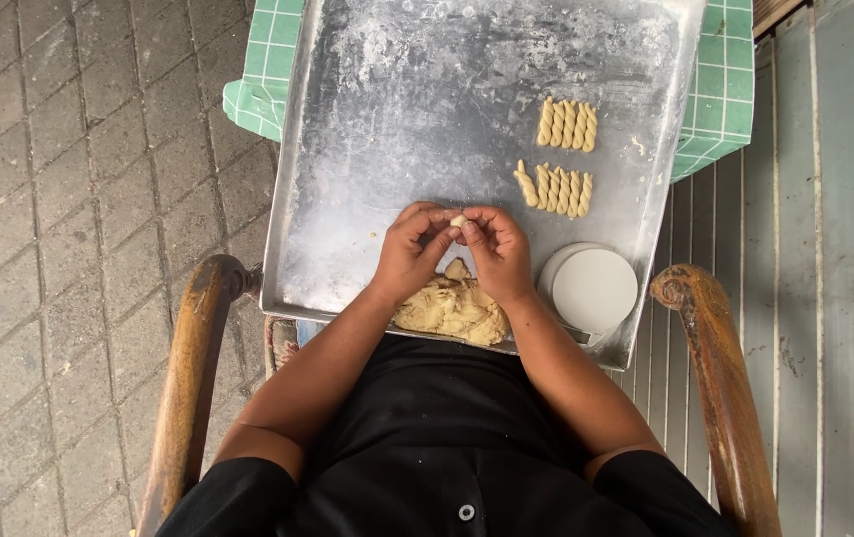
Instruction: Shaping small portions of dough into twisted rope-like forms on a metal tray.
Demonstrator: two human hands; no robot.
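Dough bit (458,221) pinched between left hand (413,247) and right hand (496,249) — dough lump (453,308) just near of both.

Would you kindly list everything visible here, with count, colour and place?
Small dough piece: one, pale beige, pinched between the fingertips of both hands.
Dough lump: one, beige, near edge of the tray, below the hands.
Twisted dough sticks: eleven, beige, in two rows on the tray's right side.
Baking tray: one, floured grey metal, across the chair arms.
Round container: one, white, tray's near right corner.
Checked cloth: one, green and white, under the tray.
Chair arms: two, brown wood, either side.
Left hand: one, on the dough piece.
Right hand: one, on the dough piece.
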